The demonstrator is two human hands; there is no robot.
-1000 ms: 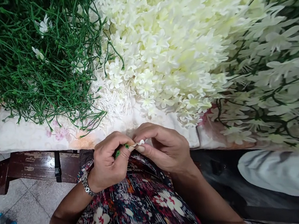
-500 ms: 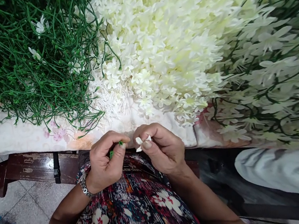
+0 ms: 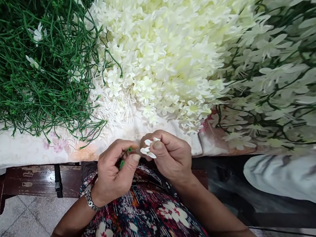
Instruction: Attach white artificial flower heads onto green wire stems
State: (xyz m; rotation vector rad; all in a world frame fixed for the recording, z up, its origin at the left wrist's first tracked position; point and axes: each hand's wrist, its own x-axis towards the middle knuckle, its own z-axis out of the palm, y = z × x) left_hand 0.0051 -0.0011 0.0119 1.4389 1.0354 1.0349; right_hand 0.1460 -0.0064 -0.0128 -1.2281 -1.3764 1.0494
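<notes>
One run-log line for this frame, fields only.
left hand: pinches green stem | right hand: pinches white flower | stem and flower: apart | behind: green stems pile, white flowers heap

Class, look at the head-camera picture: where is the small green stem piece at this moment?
Low in the head view, just left of centre, the green stem piece is pinched in the left hand, beside the right hand holding a white blossom.

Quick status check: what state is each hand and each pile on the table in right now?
Left hand: closed, pinching a thin green plastic stem.
Right hand: closed, pinching small white fabric flower petals.
Heap of green plastic stems: loose and tangled, a few white flowers on it.
Heap of cream-white fabric flowers: loose, piled.
Pile of finished flower sprays: flowers on stems, blurred.
Floral tablecloth: spread flat, overhanging the edge.
</notes>
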